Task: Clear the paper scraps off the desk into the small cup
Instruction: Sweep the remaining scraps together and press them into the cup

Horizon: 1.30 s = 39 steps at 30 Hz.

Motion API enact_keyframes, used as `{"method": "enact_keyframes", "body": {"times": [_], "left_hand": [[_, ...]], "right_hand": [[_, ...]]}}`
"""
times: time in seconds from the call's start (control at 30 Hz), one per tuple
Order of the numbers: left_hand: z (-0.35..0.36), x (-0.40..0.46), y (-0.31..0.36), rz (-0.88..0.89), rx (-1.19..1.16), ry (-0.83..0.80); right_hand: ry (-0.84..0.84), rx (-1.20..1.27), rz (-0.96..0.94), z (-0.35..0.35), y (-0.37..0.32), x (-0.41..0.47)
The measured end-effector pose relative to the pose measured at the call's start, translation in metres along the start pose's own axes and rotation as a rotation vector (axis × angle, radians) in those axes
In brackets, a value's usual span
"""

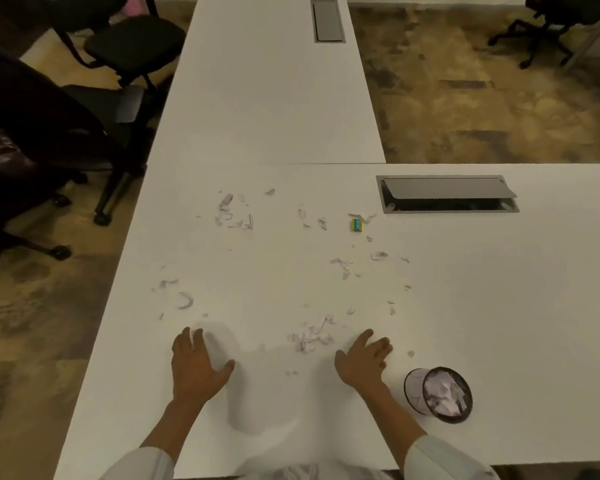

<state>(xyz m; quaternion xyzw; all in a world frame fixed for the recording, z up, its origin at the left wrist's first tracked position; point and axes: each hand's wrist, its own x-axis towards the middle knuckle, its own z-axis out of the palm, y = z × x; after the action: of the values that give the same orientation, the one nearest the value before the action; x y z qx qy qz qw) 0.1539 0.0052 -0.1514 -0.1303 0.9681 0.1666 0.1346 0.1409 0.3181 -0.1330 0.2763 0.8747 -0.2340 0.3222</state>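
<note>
Several white paper scraps lie scattered over the white desk [257, 271]. One small pile of scraps [310, 336] sits between my hands, another cluster of scraps [232, 213] lies farther back on the left. The small mesh cup [439, 394] stands near the front right and holds crumpled paper. My left hand [198, 365] rests flat on the desk with fingers spread and holds nothing. My right hand [364, 358] also lies on the desk, fingers relaxed, just right of the near pile and left of the cup.
A small yellow and blue eraser [357, 225] lies among the far scraps. A grey cable hatch [447, 194] is set in the desk at the back right, another hatch [327, 20] on the far desk. Black office chairs [49, 109] stand to the left.
</note>
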Motion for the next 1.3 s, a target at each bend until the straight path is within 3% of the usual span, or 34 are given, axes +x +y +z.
{"method": "enact_keyframes", "body": {"times": [0.13, 0.37, 0.47, 0.6, 0.77, 1.03, 1.2, 1.3], "left_hand": [[-0.008, 0.020, -0.014, 0.011, 0.024, -0.029], [-0.036, 0.066, -0.037, 0.066, 0.060, -0.018], [-0.056, 0.094, -0.045, 0.070, 0.190, -0.076], [-0.070, 0.126, -0.047, -0.033, 0.184, -0.175], [-0.073, 0.144, -0.040, 0.086, 0.194, -0.363], [-0.040, 0.094, -0.019, 0.248, 0.151, -0.117], [-0.025, 0.074, -0.025, 0.381, 0.210, -0.086], [-0.026, 0.063, -0.013, 0.338, 0.101, -0.107]], "right_hand": [[0.114, -0.006, -0.166, 0.041, -0.021, -0.013], [0.106, 0.036, -0.524, 0.057, -0.056, -0.006], [0.102, -0.066, -0.642, 0.056, -0.056, 0.000], [0.072, -0.408, -0.787, 0.062, -0.054, -0.002], [0.102, -0.601, -0.814, 0.066, -0.050, -0.007], [0.213, -0.651, -0.896, 0.062, -0.047, -0.024], [0.222, -0.712, -0.885, 0.058, -0.052, -0.019], [0.186, -0.725, -0.824, 0.059, -0.059, -0.015]]}}
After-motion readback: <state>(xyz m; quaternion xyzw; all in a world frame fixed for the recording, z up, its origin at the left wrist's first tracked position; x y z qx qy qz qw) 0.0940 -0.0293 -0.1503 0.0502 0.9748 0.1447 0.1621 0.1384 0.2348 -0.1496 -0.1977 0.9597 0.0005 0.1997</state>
